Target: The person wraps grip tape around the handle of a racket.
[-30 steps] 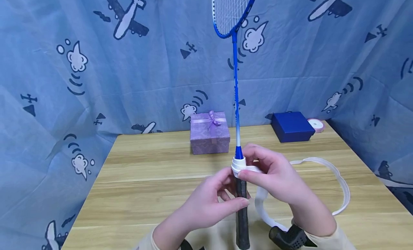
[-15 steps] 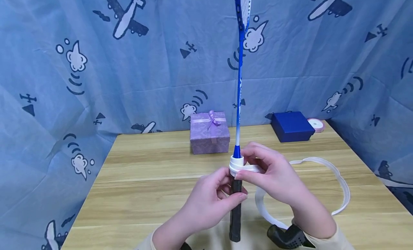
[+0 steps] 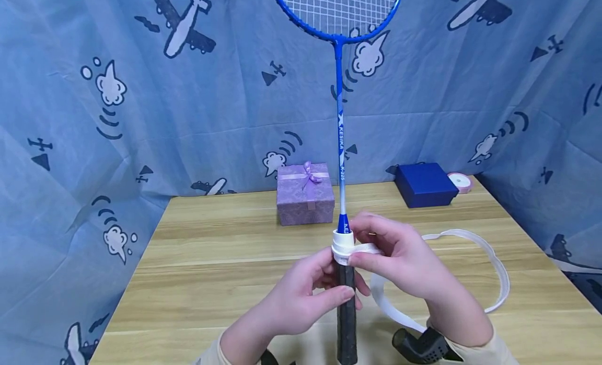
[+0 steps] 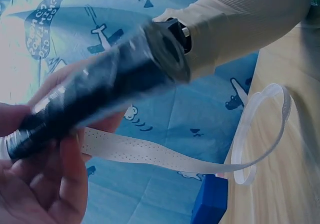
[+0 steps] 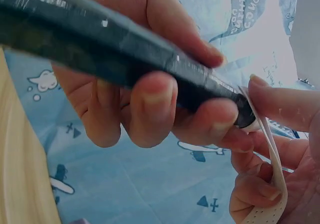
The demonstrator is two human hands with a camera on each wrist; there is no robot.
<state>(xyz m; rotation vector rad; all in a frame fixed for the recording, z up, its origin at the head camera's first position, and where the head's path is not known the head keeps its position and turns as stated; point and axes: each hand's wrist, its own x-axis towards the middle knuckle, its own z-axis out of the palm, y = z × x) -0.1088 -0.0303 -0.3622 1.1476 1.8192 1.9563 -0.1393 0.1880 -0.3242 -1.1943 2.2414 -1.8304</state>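
Note:
A blue badminton racket (image 3: 340, 119) stands upright over the table, its head cut off by the top of the head view. My left hand (image 3: 305, 297) grips its black handle (image 3: 347, 323), thumb across the front and fingers behind. White perforated grip tape (image 4: 135, 149) is wound round the top of the handle, just under the blue cone. My right hand (image 3: 404, 255) pinches the tape close beside the wound part, thumb in front. From there the loose tape runs down in a wide loop (image 3: 503, 281) to the right. In the right wrist view, left fingers (image 5: 155, 103) curl round the handle.
On the wooden table (image 3: 211, 265), a purple gift box (image 3: 305, 197) with a bow stands at the back middle. A dark blue box (image 3: 425, 184) and a pink-edged ribbon roll (image 3: 461, 182) are at the back right. A blue patterned curtain (image 3: 211, 119) hangs behind.
The racket has turned about its shaft: its head was angled, then nearly edge-on, and now faces the camera broadly. Both hands stay at the handle, and the left fingers have shifted slightly.

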